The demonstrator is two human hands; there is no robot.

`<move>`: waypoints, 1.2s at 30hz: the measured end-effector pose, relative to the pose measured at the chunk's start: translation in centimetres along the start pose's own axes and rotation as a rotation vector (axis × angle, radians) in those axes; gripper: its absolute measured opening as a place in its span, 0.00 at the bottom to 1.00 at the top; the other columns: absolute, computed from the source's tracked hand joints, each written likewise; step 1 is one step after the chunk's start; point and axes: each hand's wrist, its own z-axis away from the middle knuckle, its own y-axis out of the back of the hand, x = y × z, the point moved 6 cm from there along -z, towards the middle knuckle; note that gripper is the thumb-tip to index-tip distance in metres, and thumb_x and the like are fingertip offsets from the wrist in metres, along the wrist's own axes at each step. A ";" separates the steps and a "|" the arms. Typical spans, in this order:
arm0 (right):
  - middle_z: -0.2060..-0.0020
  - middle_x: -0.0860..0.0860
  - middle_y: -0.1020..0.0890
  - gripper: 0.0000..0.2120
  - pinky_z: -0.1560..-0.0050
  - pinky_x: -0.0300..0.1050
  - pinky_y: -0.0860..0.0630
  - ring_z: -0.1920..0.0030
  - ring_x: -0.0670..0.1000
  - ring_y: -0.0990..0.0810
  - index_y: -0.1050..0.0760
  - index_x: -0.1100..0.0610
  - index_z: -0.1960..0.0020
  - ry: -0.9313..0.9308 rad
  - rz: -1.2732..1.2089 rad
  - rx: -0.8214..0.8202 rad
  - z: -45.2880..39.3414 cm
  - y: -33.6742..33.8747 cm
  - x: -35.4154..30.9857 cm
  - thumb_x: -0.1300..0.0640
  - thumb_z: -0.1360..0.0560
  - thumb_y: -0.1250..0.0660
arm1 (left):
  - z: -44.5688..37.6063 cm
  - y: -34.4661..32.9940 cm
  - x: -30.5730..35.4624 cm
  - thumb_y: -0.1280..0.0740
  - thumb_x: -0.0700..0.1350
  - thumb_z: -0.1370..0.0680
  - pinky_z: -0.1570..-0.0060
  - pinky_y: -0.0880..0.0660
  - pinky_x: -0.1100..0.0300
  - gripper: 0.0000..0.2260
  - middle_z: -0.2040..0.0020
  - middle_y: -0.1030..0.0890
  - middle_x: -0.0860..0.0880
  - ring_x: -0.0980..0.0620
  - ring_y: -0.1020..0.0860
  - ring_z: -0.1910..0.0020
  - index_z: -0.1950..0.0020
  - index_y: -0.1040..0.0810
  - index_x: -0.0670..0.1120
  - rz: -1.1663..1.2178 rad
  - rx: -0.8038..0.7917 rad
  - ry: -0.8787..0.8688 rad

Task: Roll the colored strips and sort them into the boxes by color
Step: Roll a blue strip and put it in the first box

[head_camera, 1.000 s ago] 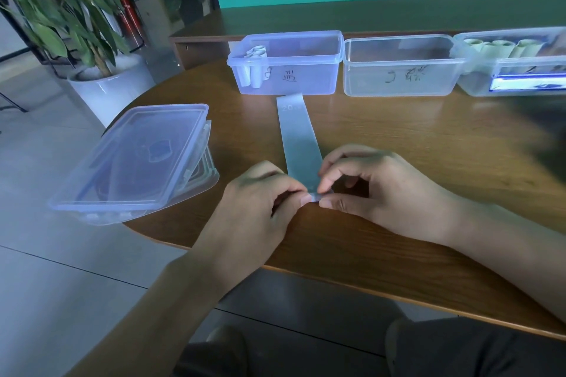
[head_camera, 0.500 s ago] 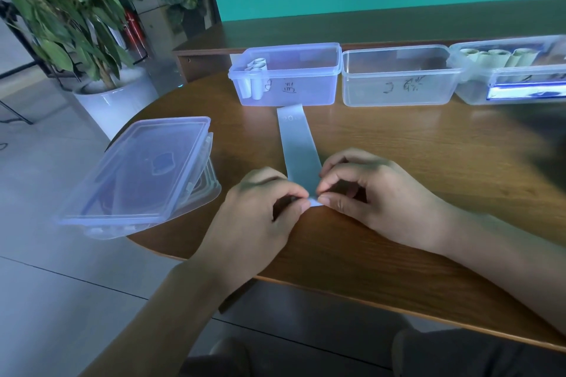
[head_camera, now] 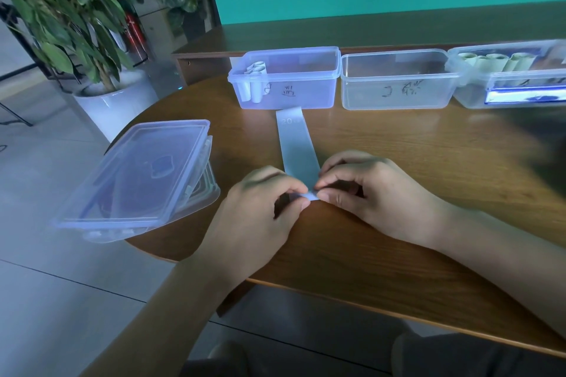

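1. The left hand (head_camera: 260,211) is pinching the near end of a pale blue strip (head_camera: 296,147) at the centre of the frame, thumb and forefinger curled tight against it.
2. The right hand (head_camera: 373,193) is pinching the same end from the other side; its fingertips are nearly meeting those of the left hand, so both grips are closing on the strip with almost no gap.
3. The strip is lying flat on the tabletop (head_camera: 398,147), running from the hands up toward the top of the frame, its far end just in front of the left box (head_camera: 284,78).
4. The left box, upper centre, is holding a few pale rolls (head_camera: 254,86) standing at its left end.
5. The middle box (head_camera: 398,79) is sitting just to the right of it, and the right box (head_camera: 508,73) at the upper right is holding greenish rolls (head_camera: 496,61).
6. A stack of lids (head_camera: 137,174) is resting at the left, overhanging the tabletop's edge.
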 end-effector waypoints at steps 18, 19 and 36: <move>0.47 0.44 0.21 0.09 0.47 0.27 0.31 0.46 0.39 0.23 0.17 0.51 0.42 0.048 0.050 0.013 -1.0 -0.1 1.1 0.55 0.21 0.30 | -1.0 -0.8 -0.5 0.33 0.50 0.20 0.49 0.33 0.67 0.11 0.44 0.22 0.55 0.57 0.26 0.46 0.39 0.19 0.51 -0.090 0.029 -0.005; 0.47 0.44 0.21 0.09 0.46 0.28 0.31 0.46 0.39 0.23 0.17 0.51 0.42 0.055 0.049 0.004 -1.1 -0.1 1.1 0.54 0.21 0.30 | -1.0 -0.7 -0.4 0.33 0.49 0.20 0.50 0.34 0.70 0.10 0.45 0.21 0.55 0.58 0.26 0.47 0.40 0.19 0.52 -0.080 0.027 -0.019; 0.45 0.43 0.23 0.09 0.42 0.32 0.30 0.45 0.40 0.24 0.18 0.50 0.41 0.057 0.152 0.023 -2.4 -0.2 2.0 0.53 0.19 0.33 | -2.2 -0.9 -1.2 0.33 0.48 0.19 0.46 0.32 0.67 0.11 0.44 0.21 0.55 0.58 0.26 0.45 0.39 0.18 0.51 -0.057 0.088 0.015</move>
